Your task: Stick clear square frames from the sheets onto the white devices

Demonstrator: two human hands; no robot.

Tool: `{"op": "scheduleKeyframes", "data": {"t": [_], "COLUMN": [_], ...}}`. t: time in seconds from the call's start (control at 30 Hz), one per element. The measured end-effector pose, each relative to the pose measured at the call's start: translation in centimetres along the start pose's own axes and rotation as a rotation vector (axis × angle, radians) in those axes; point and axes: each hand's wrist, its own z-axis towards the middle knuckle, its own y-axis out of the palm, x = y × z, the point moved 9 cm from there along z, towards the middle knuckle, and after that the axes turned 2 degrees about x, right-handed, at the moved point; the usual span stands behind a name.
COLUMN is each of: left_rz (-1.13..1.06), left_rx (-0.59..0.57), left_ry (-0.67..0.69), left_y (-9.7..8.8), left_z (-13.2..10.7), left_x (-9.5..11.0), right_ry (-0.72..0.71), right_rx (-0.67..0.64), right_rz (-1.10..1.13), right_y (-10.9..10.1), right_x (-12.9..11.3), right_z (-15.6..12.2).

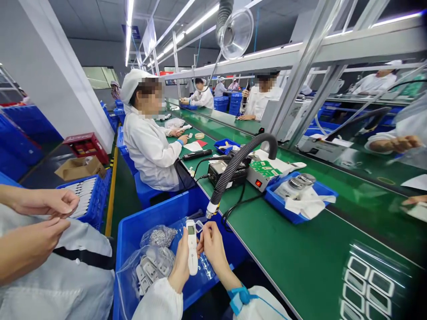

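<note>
While the left hand (181,266) grips the white device (192,253) and the right hand (212,247) pinches its tip (199,226), any slip could drop it.

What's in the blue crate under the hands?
Two clear plastic bags of small silvery parts lie in the blue crate. Whatever is beneath them is hidden, as is the crate floor under the left hand, which holds a white handheld device, and the right hand.
</note>
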Motion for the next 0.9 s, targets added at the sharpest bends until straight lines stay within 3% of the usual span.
{"op": "scheduleKeyframes", "data": {"t": [0.13, 0.23, 0.33, 0.47, 0.63, 0.77, 0.9], "left_rz": [0.079, 0.096, 0.122, 0.118, 0.088, 0.033, 0.044], "left_rx": [0.003, -0.007, -0.024, -0.062, -0.077, -0.080, -0.056], "left_ry": [-0.050, -0.042, -0.001, 0.031, 0.015, -0.013, -0.072], "left_y": [0.6, 1.2, 1.8, 2.6, 2.8, 1.9, 0.5], "left_z": [-0.1, 0.1, 0.2, 0.0, -0.4, -1.2, -3.8], "left_x": [-0.8, -0.6, 0.3, 1.2, 1.0, -0.5, -3.0], "right_ry": [-0.196, -0.220, -0.219, -0.195, -0.131, -0.029, 0.115], "right_rx": [-0.112, -0.130, -0.060, 0.033, 0.102, 0.126, 0.141], "right_rz": [-0.236, -0.249, -0.234, -0.206, -0.188, -0.127, -0.066], "right_y": [-1.3, -2.2, -3.5, -5.7, -8.3, -10.3, -12.6], "right_x": [-2.0, -2.6, -3.0, -3.2, -3.8, -4.3, -4.2], "right_z": [-0.7, -0.9, -1.4, -3.0, -6.2, -8.5, -10.6]}}
